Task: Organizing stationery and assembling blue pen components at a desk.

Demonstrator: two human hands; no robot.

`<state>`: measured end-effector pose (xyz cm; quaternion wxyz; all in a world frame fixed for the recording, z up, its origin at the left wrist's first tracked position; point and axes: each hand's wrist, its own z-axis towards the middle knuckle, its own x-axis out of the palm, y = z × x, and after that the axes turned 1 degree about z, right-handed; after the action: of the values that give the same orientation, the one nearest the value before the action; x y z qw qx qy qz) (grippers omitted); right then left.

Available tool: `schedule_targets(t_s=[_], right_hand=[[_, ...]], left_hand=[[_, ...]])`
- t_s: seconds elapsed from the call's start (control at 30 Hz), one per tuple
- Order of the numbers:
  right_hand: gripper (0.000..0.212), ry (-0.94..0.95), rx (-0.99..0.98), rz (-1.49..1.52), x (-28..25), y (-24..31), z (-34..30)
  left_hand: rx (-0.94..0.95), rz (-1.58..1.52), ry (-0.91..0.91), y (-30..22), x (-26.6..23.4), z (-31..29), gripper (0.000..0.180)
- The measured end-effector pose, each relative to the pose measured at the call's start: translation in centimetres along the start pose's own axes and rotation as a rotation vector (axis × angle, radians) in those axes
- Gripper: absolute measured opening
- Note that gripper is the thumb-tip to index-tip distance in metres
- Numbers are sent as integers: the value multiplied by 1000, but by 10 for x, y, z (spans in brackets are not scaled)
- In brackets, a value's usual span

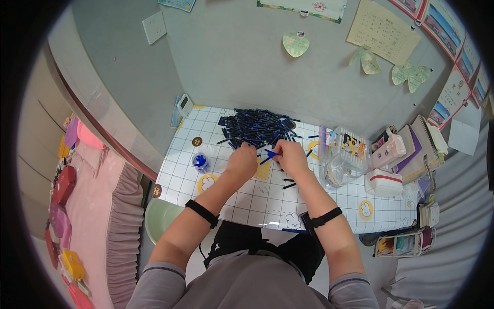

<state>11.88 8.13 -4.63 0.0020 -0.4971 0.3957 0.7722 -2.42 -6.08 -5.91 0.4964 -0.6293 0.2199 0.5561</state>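
Gridded tabletop (247,198): both closed hands, left hand (242,160) and right hand (289,156), pinch a blue pen (268,155).

Looks like someone's bedroom or dorm room: small bench (257,198) with a white grid cover and bunny stickers, pink bed (98,206) at the left of the frame, paper notes (383,31) and heart cutouts (296,44) along the top wall, notebooks (417,149) stacked at the right.

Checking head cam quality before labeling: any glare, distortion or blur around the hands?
Head view: strong fisheye, black vignette at the corners, table edges bowed. Even, soft light; small glare on the table's near edge. Left hand and right hand are fairly sharp, but the blue pen part between them is too small for detail.
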Motion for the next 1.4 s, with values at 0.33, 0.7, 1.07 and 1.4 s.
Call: schedule_targets(t_s=[0.33,0.7,1.07,1.4], right_hand=[[29,32,108,312,-27,-3,-23],[19,107,308,927,-7,21,-60],[13,130,358,1011,-2,35,-66],[6,169,378,1081,20,34,-98]], left_hand=[[28,-510,57,-11,-31,-24,21],[-71,-1117,85,-19,-16,-48,17],[81,-782,-129,-17,-24,-64,18],[179,-690,-188,-10,-9,-92,19]])
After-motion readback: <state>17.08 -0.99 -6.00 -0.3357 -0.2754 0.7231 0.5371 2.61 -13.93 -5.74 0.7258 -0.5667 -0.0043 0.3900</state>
